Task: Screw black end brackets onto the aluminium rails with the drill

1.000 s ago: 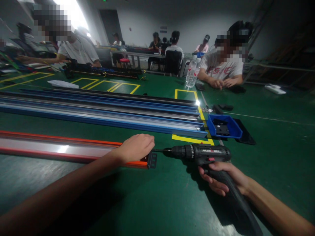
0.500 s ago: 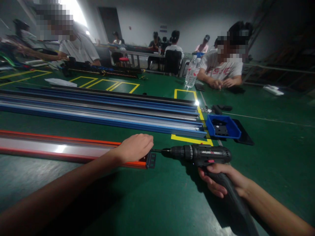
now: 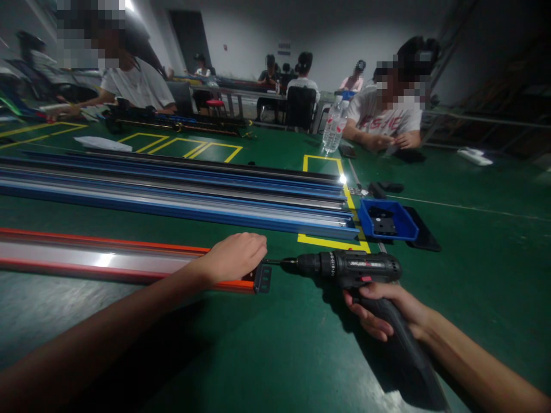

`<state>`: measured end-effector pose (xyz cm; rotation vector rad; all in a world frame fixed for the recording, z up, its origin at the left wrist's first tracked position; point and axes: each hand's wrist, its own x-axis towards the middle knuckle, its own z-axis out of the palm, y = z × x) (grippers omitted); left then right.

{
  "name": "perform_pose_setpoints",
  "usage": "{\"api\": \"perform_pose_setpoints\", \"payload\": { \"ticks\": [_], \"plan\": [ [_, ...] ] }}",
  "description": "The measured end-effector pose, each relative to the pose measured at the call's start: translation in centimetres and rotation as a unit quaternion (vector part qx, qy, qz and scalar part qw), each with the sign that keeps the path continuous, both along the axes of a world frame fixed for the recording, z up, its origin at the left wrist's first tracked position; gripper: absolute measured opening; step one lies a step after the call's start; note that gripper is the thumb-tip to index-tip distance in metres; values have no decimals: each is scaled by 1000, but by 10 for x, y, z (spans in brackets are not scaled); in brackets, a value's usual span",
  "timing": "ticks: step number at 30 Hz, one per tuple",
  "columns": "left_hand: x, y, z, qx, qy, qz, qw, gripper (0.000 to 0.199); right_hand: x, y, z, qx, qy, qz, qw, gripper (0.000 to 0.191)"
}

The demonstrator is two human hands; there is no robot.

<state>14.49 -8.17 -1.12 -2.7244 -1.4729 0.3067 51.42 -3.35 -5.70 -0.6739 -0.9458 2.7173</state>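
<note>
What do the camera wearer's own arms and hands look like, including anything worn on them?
The left hand and right hand are ungloved. The left forearm and right forearm are bare, with no sleeve in view. No watch, bracelet or ring shows, though part of each hand is hidden.

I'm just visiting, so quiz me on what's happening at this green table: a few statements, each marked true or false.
1. The right hand grips a black power drill. True.
2. The left hand lies on a blue rail. False: it lies over the end of the orange-edged rail.
3. The drill's bit points away from that end. False: it points toward it.
4. The blue bin contains black parts. True.
5. The clear bottles stand upright. True.
</note>
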Motion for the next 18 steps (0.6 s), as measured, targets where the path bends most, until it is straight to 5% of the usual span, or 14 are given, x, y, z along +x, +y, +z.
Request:
{"api": "perform_pose_setpoints", "payload": {
  "ticks": [18],
  "plan": [
    [0, 0, -2, 11, 4, -8, 1000, 31, 2, 0, -3, -2, -7, -2, 1000, 26]
  ]
}}
